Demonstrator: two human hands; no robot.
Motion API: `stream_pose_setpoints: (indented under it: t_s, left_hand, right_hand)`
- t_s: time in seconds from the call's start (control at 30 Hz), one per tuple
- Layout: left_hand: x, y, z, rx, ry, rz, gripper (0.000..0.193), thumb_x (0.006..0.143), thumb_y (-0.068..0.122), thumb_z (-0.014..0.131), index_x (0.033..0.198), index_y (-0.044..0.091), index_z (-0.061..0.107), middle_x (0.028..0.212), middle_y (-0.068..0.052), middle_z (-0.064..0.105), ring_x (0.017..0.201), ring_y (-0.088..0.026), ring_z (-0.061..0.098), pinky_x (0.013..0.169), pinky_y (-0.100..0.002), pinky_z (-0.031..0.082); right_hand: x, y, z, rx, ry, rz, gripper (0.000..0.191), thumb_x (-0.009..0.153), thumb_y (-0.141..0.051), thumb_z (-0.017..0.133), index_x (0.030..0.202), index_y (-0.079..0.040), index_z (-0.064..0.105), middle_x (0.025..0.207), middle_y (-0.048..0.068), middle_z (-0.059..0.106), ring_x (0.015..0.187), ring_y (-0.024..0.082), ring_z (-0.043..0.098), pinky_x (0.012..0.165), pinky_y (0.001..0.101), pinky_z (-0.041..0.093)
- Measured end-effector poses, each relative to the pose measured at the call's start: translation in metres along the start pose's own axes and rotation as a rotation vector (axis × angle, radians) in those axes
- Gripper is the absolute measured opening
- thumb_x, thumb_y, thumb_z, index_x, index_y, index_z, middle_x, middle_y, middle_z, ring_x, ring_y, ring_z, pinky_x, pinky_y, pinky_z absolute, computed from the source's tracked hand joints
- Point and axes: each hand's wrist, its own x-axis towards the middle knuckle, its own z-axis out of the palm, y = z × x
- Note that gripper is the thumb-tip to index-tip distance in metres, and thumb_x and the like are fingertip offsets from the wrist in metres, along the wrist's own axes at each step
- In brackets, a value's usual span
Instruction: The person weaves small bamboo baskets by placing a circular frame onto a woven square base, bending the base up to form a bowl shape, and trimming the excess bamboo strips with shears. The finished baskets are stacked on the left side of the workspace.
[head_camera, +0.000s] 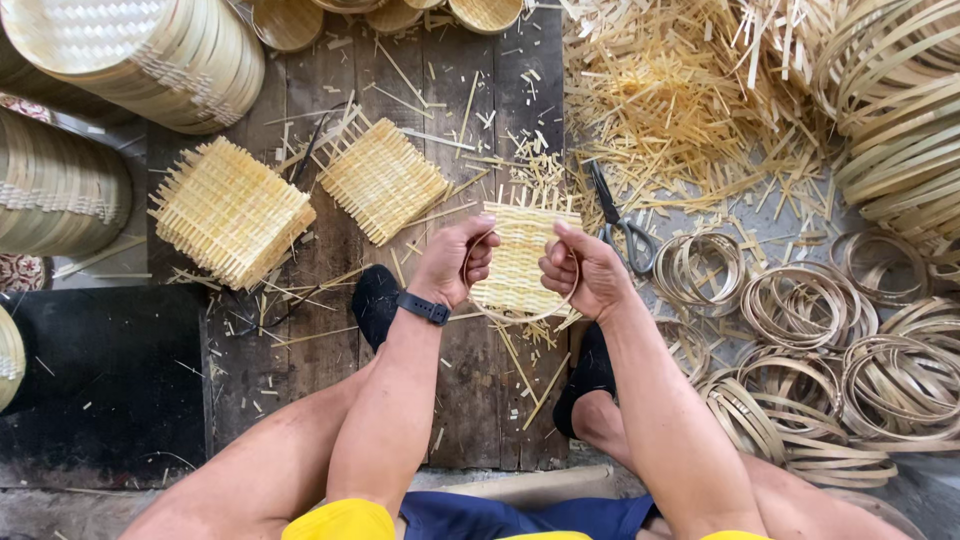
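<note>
Looks like the fitting step: a pale square mat of woven bamboo strips (520, 255) is being pressed into a thin round bamboo hoop (520, 312), held up over the dark wooden floor planks (470, 390), roughly mid-floor, just above the person's black-socked feet. The hoop's lower arc shows under the mat; the mat's loose strip ends stick out past the top. I'd judge the mat is only partly seated, so the next move prob. calls for even pressure round the rim w/ both thumbs, keeping the hoop from springing out of round.

Grip: left hand (455, 262), black watch on the wrist, is closed round the left side of the hoop and mat edge, fingers curled tight, thumb on top. Right hand (585, 270) pinches the right side the same way, thumb pressing on the mat's upper right corner. Both hands clamped on the piece, nothing slack.

Round about: black-handled scissors (620, 225) lie just right of the right hand, near a heap of bamboo offcuts (670, 100) at the far right of the floor. More loose bamboo hoops (800, 310) are piled along the right edge. Two stacks of finished square woven mats (232, 212) sit toward the far left of the planks, w/ round stacked bamboo trays (150, 55) in the far left corner.
</note>
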Motion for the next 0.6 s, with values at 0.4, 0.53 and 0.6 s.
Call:
stream_pose_setpoints:
  t_s: [0.4,0.53,0.6]
  left_hand:
    - [0.019,-0.004,-0.011,-0.024,0.142,-0.008,0.028,0.094,0.024,0.071,0.078,0.002,0.067,0.054,0.005,0.044,0.042,-0.004,0.032,0.037,-0.021,0.026]
    - [0.036,-0.025,-0.022,-0.040,0.230,0.078,0.019,0.088,0.020,0.074,0.091,0.002,0.070,0.060,0.005,0.050,0.047,-0.005,0.039,0.040,-0.021,0.034]
    - [0.052,-0.041,-0.029,0.059,0.282,0.168,0.022,0.079,0.009,0.074,0.101,0.009,0.069,0.066,0.003,0.060,0.051,-0.007,0.050,0.043,-0.023,0.043]
  right_hand:
    - [0.007,0.001,-0.014,-0.345,0.316,-0.043,0.036,0.098,-0.034,0.062,0.082,-0.003,0.071,0.064,0.000,0.060,0.054,0.009,0.053,0.053,0.0241,0.049]
    - [0.006,-0.004,-0.038,-0.730,0.399,-0.099,0.016,0.088,-0.013,0.076,0.099,-0.002,0.072,0.076,-0.001,0.070,0.061,0.006,0.062,0.054,0.0242,0.052]
    - [0.013,0.002,-0.046,-0.809,0.547,-0.140,0.016,0.088,-0.010,0.077,0.099,0.000,0.074,0.077,0.003,0.072,0.061,0.007,0.063,0.054,0.0255,0.054]
